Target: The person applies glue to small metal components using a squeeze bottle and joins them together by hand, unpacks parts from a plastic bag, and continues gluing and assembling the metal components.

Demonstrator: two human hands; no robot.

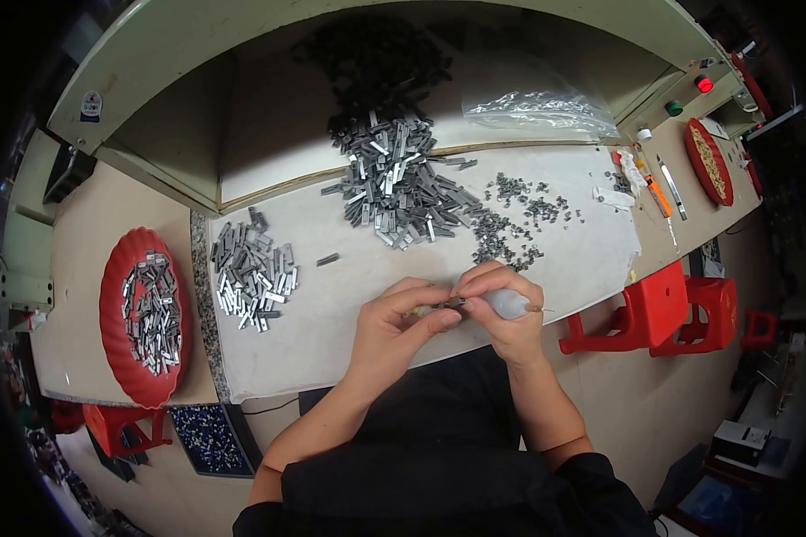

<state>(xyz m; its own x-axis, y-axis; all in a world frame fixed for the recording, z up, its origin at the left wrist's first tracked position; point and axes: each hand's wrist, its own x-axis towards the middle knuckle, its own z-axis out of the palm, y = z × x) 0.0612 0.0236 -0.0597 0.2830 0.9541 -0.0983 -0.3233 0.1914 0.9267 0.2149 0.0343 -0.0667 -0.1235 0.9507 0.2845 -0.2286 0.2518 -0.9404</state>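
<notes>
Close to the table's front edge, my two hands meet over a small grey metal piece (455, 303). My left hand (387, 329) pinches it between thumb and fingertips, and its exact shape is partly hidden. The fingertips of my right hand (509, 336) also touch the piece. Tucked in that hand is a translucent squeeze bottle (510, 304) with a thin tip pointing right. Beyond my hands lie a scatter of tiny metal parts (508, 237) and a large heap of grey metal pieces (403, 192). A second pile of metal pieces (252, 273) lies to the left.
A red scalloped tray (116, 331) of metal pieces stands far left, another red tray (694, 148) far right. An orange-handled tool (657, 195) and a pen-like tool (671, 186) lie at right. A plastic bag (546, 112) is at the back. Red stools (640, 313) stand below.
</notes>
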